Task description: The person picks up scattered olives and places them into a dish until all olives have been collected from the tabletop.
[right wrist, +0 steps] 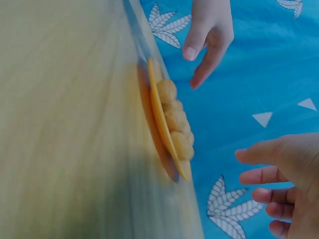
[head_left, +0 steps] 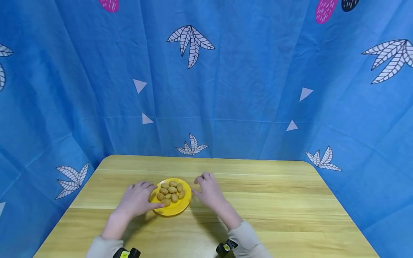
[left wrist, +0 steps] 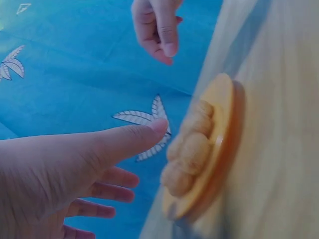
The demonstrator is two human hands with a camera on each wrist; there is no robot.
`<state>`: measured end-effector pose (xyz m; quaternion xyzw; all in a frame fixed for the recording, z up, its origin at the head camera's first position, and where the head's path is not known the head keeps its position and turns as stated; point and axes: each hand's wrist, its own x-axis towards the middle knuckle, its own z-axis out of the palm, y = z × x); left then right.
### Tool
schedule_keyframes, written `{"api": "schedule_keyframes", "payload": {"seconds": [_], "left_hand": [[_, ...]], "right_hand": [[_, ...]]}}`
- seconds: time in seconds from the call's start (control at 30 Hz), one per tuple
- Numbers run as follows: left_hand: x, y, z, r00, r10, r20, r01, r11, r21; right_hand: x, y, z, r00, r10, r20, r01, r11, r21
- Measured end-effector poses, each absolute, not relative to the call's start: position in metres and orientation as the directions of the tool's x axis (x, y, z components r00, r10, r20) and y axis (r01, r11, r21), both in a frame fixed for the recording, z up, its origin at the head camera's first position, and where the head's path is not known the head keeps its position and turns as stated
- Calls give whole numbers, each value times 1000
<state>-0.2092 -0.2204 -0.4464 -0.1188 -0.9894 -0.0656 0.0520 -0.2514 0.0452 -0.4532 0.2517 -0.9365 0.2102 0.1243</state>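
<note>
A round yellow plate (head_left: 171, 212) lies on the table, holding several light-brown, oval, nut-like pieces (head_left: 172, 190); their exact kind cannot be told. On the plate's left side is my left hand (head_left: 137, 200), fingers spread and thumb extended near the rim. The left wrist view shows a gap between that thumb (left wrist: 134, 139) and the plate (left wrist: 227, 99). Just off the right rim hovers my right hand (head_left: 210, 191), its fingers loosely bent and nothing in them. In the right wrist view, its fingers (right wrist: 264, 175) stand apart from the plate (right wrist: 158, 117).
Under the plate is a light wooden table (head_left: 274, 208) with rounded far corners. A blue curtain (head_left: 245, 89) with leaf and triangle prints hangs behind it and along both sides. Each sleeved wrist wears a small black device (head_left: 227, 247).
</note>
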Motion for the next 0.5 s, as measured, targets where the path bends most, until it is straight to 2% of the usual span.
{"api": "schedule_keyframes", "payload": {"seconds": [0.3, 0.5], "left_hand": [[-216, -207, -418, -955, 231, 185, 259, 956, 140], [-219, -181, -403, -954, 230, 191, 267, 942, 202]], "right_hand": [[-257, 78, -440, -851, -350, 391, -491, 794, -357], [-257, 101, -435, -865, -278, 417, -441, 817, -371]]}}
